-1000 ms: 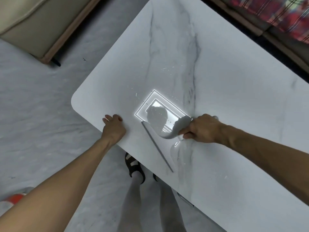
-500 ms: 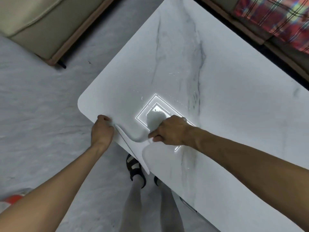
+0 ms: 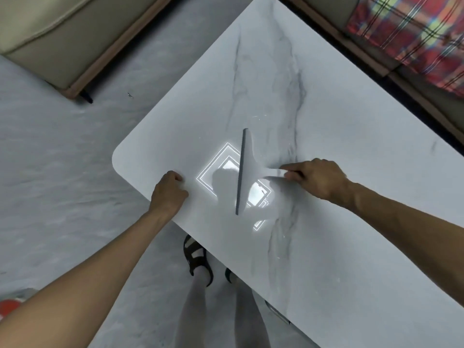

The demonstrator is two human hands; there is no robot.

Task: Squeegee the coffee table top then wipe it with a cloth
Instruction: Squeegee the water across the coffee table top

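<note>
A white marble coffee table top [image 3: 326, 121] fills the middle and right of the view. My right hand [image 3: 317, 178] grips the handle of a pale grey squeegee [image 3: 244, 172], whose long blade lies on the table over a bright square light reflection. My left hand [image 3: 168, 192] rests with curled fingers on the table's near edge, close to the rounded corner and apart from the squeegee. No cloth is in view.
A beige sofa [image 3: 62, 38] stands on the floor at the top left. A red plaid cushion [image 3: 414, 33] lies on a seat beyond the table's far edge. My legs and a black sandal [image 3: 197, 257] are beside the near table edge.
My right hand has carried the squeegee from the table's near edge back toward the middle, turning the blade. My left hand stays on the edge.
</note>
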